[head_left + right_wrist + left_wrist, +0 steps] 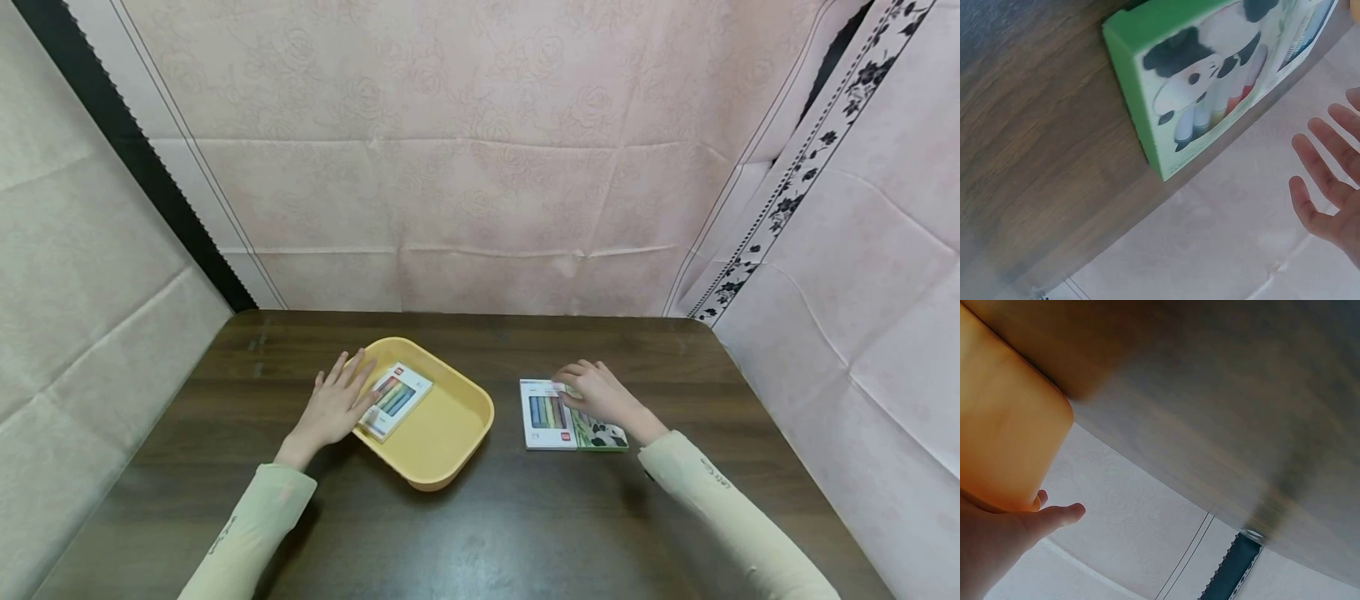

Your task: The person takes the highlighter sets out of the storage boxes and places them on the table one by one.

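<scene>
A yellow tray [446, 429] stands left of centre on the table, with a white box showing a row of coloured sticks [396, 400] lying at its left side. My left hand [333, 408] is at the tray's left rim, its fingers spread and straight; in the left wrist view the thumb lies alongside the tray wall [1016, 419]. To the right, a similar white box [546, 421] lies beside a green box with panda pictures [609, 435]. Over these two boxes hovers my right hand [600, 396], fingers loosely extended and apart from the green box in the right wrist view.
The dark wooden table [480, 533] carries the tray and boxes. Pale patterned cloth [480, 200] hangs behind its far edge, and more cloth hangs along both sides.
</scene>
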`<act>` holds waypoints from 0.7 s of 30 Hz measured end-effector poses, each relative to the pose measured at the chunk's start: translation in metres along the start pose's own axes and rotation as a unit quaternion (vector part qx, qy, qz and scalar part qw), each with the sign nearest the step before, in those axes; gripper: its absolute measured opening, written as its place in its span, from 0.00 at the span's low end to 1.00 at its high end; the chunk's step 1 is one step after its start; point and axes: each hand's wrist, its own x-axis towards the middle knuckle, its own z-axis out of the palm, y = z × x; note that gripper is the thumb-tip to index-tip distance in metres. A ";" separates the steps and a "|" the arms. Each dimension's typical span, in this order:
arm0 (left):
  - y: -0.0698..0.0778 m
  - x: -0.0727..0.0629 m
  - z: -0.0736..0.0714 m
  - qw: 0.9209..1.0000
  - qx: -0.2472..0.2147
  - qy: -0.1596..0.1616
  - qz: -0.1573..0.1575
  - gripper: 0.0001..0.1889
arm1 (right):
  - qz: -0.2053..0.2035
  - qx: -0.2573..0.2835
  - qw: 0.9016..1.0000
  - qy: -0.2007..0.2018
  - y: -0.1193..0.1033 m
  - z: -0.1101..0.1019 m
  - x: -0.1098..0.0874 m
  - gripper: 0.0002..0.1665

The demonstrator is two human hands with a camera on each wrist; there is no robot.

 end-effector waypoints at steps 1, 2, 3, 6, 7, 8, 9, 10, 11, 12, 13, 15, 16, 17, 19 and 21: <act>0.000 0.000 0.000 1.000 0.000 -0.001 0.000 0.31 | 0.003 0.004 1.000 -0.004 -0.001 -0.001 0.000 0.14; 0.000 0.000 0.000 1.000 -0.001 -0.004 0.000 0.31 | 0.005 0.007 1.000 -0.006 -0.002 -0.001 0.000 0.14; 0.000 0.000 -0.001 1.000 -0.001 -0.005 0.000 0.31 | 0.005 0.007 1.000 -0.006 -0.003 -0.002 0.001 0.15; 0.000 0.000 -0.001 1.000 -0.001 -0.014 -0.003 0.32 | 0.001 0.006 1.000 -0.001 -0.006 -0.002 0.002 0.15; 0.000 0.000 -0.001 1.000 -0.002 -0.013 -0.003 0.32 | 0.000 0.006 1.000 0.003 -0.007 -0.002 0.003 0.15; 0.000 0.000 -0.001 1.000 -0.003 -0.013 -0.003 0.32 | -0.002 0.007 1.000 0.007 -0.007 -0.002 0.003 0.14; 0.000 0.000 -0.001 1.000 -0.003 -0.012 -0.003 0.32 | -0.003 0.008 1.000 0.008 -0.008 -0.002 0.004 0.14; 0.000 0.000 0.000 1.000 -0.003 -0.010 -0.003 0.32 | -0.003 0.010 1.000 0.008 -0.009 -0.002 0.004 0.15; 0.000 -0.001 0.000 1.000 -0.004 -0.006 -0.002 0.32 | -0.003 0.012 1.000 0.008 -0.009 -0.002 0.005 0.15; -0.001 -0.001 0.000 1.000 -0.004 -0.004 -0.001 0.32 | -0.003 0.013 1.000 0.008 -0.010 -0.002 0.005 0.15; -0.001 -0.001 0.001 1.000 -0.003 -0.001 0.000 0.32 | -0.004 0.014 1.000 0.009 -0.011 -0.002 0.006 0.15; -0.001 -0.001 0.001 1.000 -0.003 0.003 0.002 0.31 | -0.007 0.016 1.000 0.011 -0.012 -0.003 0.006 0.15; -0.001 -0.001 0.001 1.000 -0.002 0.005 0.003 0.31 | -0.009 0.017 1.000 0.014 -0.013 -0.003 0.007 0.15; -0.001 -0.001 0.001 1.000 -0.001 0.007 0.004 0.31 | -0.011 0.018 1.000 0.016 -0.014 -0.003 0.007 0.15; -0.001 -0.001 0.001 1.000 0.001 0.007 0.005 0.31 | -0.013 0.020 0.999 0.021 -0.016 -0.004 0.008 0.14; -0.001 0.000 0.001 1.000 0.002 0.006 0.004 0.31 | -0.014 0.020 0.999 0.023 -0.018 -0.005 0.009 0.14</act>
